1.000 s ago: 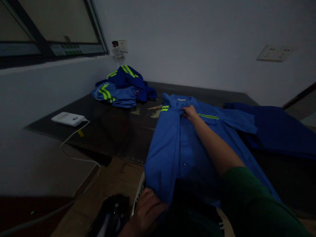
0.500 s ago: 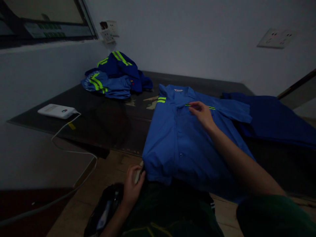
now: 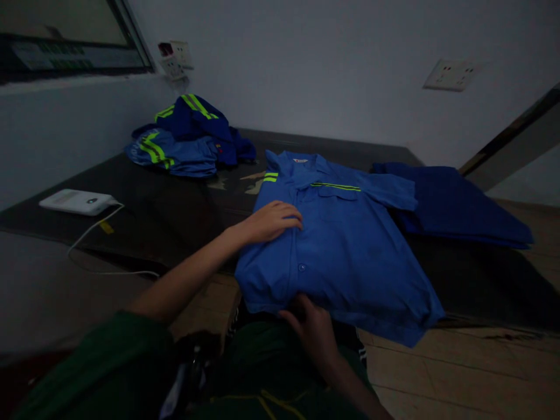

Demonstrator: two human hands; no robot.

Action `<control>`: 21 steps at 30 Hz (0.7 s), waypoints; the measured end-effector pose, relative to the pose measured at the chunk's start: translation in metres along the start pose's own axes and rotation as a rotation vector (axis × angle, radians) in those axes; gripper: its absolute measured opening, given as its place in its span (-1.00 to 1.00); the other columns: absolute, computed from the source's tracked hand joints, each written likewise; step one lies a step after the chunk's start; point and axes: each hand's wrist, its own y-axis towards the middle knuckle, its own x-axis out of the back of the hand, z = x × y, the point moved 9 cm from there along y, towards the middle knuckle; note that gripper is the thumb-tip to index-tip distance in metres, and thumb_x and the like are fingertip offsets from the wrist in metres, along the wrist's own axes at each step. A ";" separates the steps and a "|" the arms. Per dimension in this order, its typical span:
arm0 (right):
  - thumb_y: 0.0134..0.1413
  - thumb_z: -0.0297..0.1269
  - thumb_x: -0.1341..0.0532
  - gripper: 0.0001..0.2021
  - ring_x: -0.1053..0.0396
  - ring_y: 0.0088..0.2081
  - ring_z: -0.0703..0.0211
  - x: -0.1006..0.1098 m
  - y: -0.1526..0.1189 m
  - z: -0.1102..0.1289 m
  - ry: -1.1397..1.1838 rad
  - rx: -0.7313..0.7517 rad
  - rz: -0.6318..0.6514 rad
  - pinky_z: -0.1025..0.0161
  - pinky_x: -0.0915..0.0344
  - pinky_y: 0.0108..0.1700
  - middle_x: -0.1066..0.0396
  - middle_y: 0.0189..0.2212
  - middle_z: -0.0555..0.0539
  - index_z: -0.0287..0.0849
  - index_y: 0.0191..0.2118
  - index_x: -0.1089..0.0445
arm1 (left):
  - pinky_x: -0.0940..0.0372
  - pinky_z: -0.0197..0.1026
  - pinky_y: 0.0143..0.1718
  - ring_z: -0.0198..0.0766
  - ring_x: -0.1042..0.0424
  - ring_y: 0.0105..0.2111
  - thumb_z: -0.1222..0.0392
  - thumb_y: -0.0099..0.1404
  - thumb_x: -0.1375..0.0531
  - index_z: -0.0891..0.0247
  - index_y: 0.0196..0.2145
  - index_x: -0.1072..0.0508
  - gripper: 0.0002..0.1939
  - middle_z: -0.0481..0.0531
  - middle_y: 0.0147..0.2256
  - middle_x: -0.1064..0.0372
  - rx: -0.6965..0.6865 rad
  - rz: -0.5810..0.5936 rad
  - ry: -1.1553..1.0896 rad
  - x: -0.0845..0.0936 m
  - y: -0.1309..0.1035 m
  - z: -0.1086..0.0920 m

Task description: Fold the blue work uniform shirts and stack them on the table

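A light blue short-sleeved shirt (image 3: 350,251) lies front side up on the dark table, collar toward the wall, with yellow-green stripes at the chest. Across its left part rests my left hand (image 3: 273,221), palm down and open, the fingertips by the button placket. At the bottom hem, just below a button (image 3: 301,268), my right hand (image 3: 312,326) has thumb and forefinger closed on the shirt's edge. Its other fingers are partly hidden.
Crumpled blue clothes (image 3: 192,137) lie at the table's back left. Folded dark blue cloth (image 3: 455,201) is on the right. A white device (image 3: 76,201) with a cable sits at the left edge of the table (image 3: 175,227). Sockets (image 3: 450,74) are on the wall.
My left hand has left the shirt's lower left edge and a pale object there, moving up onto the front. My right hand has come down from the chest to the hem. The view has shifted right.
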 end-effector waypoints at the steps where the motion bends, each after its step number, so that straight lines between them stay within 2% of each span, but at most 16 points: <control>1: 0.07 -0.10 -0.27 -0.70 -0.53 -0.26 -0.02 -0.003 0.003 -0.001 -0.014 -0.013 -0.015 0.27 -0.35 -0.30 -0.55 -0.30 -0.15 -0.18 -0.14 -0.42 | -0.16 -0.06 0.07 -0.17 -0.33 0.04 0.47 0.25 -0.03 0.16 -0.10 -0.45 -0.63 0.08 0.00 -0.40 -0.078 0.096 0.010 -0.012 0.009 0.006; 4: -0.07 -0.02 -0.35 -0.53 -0.52 -0.30 -0.10 -0.013 0.007 -0.004 -0.096 -0.064 -0.031 0.23 -0.34 -0.33 -0.55 -0.34 -0.20 -0.24 -0.10 -0.40 | -0.10 -0.04 0.14 -0.16 -0.33 0.05 0.47 0.22 -0.05 0.18 -0.11 -0.45 -0.64 0.11 -0.01 -0.40 -0.210 0.256 0.025 -0.038 0.018 0.014; 7: -0.04 -0.11 -0.34 -0.57 -0.51 -0.28 -0.10 -0.020 0.008 -0.003 -0.070 -0.049 -0.030 0.22 -0.33 -0.29 -0.54 -0.33 -0.21 -0.26 -0.08 -0.40 | -0.08 -0.05 0.15 -0.16 -0.37 -0.06 0.43 0.20 -0.08 0.20 -0.14 -0.46 -0.68 0.12 -0.11 -0.43 -0.253 0.323 0.054 -0.046 0.017 0.015; 10: 0.05 -0.22 -0.25 -0.73 -0.49 -0.29 -0.01 -0.022 0.005 0.003 0.159 -0.008 0.000 0.23 -0.32 -0.24 -0.54 -0.33 -0.16 -0.25 -0.15 -0.43 | -0.19 -0.13 0.00 -0.16 -0.37 -0.18 0.38 0.19 -0.11 0.22 -0.19 -0.48 -0.75 0.12 -0.21 -0.41 -0.249 0.355 0.060 -0.040 0.020 0.019; 12: 0.11 -0.18 -0.19 -0.78 -0.47 -0.28 0.06 -0.019 0.001 0.011 0.382 0.030 0.054 0.24 -0.31 -0.21 -0.52 -0.34 -0.11 -0.23 -0.23 -0.44 | -0.23 -0.19 -0.17 -0.17 -0.35 -0.25 0.37 0.19 -0.10 0.24 -0.28 -0.48 -0.81 0.11 -0.27 -0.38 -0.218 0.340 0.038 -0.030 0.026 0.024; 14: 0.16 -0.09 -0.12 -0.72 -0.43 -0.27 0.11 -0.017 -0.004 0.024 0.597 0.063 0.161 0.26 -0.31 -0.21 -0.50 -0.33 -0.06 -0.20 -0.28 -0.42 | -0.20 -0.20 -0.25 -0.19 -0.33 -0.31 0.36 0.19 -0.07 0.25 -0.42 -0.45 -0.83 0.08 -0.34 -0.34 -0.184 0.294 0.028 -0.018 0.033 0.029; 16: 0.18 0.02 -0.08 -0.65 -0.41 -0.28 0.15 -0.019 -0.009 0.037 0.754 0.067 0.325 0.27 -0.32 -0.21 -0.47 -0.35 -0.02 -0.17 -0.32 -0.40 | -0.17 -0.18 -0.23 -0.20 -0.32 -0.33 0.35 0.19 -0.05 0.25 -0.52 -0.40 -0.81 0.05 -0.40 -0.31 -0.165 0.266 0.043 -0.010 0.038 0.031; 18: 0.14 0.12 -0.08 -0.59 -0.40 -0.29 0.16 -0.024 -0.014 0.046 0.838 0.051 0.481 0.25 -0.33 -0.19 -0.45 -0.38 0.00 -0.15 -0.36 -0.39 | -0.14 -0.16 -0.19 -0.20 -0.32 -0.33 0.34 0.18 -0.06 0.25 -0.55 -0.39 -0.80 0.04 -0.41 -0.32 -0.169 0.281 0.072 -0.013 0.040 0.029; 19: 0.13 0.15 -0.08 -0.58 -0.40 -0.27 0.15 -0.027 -0.015 0.046 0.857 0.037 0.517 0.23 -0.34 -0.16 -0.44 -0.37 0.00 -0.14 -0.36 -0.38 | -0.13 -0.15 -0.17 -0.20 -0.32 -0.32 0.34 0.19 -0.06 0.25 -0.54 -0.40 -0.80 0.04 -0.40 -0.33 -0.179 0.297 0.090 -0.018 0.039 0.028; 21: 0.10 0.16 -0.09 -0.59 -0.41 -0.20 0.11 -0.028 -0.013 0.037 0.859 0.000 0.467 0.18 -0.33 -0.08 -0.44 -0.31 -0.03 -0.11 -0.32 -0.37 | -0.10 -0.13 -0.11 -0.19 -0.33 -0.30 0.33 0.19 -0.08 0.26 -0.50 -0.44 -0.82 0.05 -0.37 -0.36 -0.201 0.315 0.128 -0.030 0.037 0.024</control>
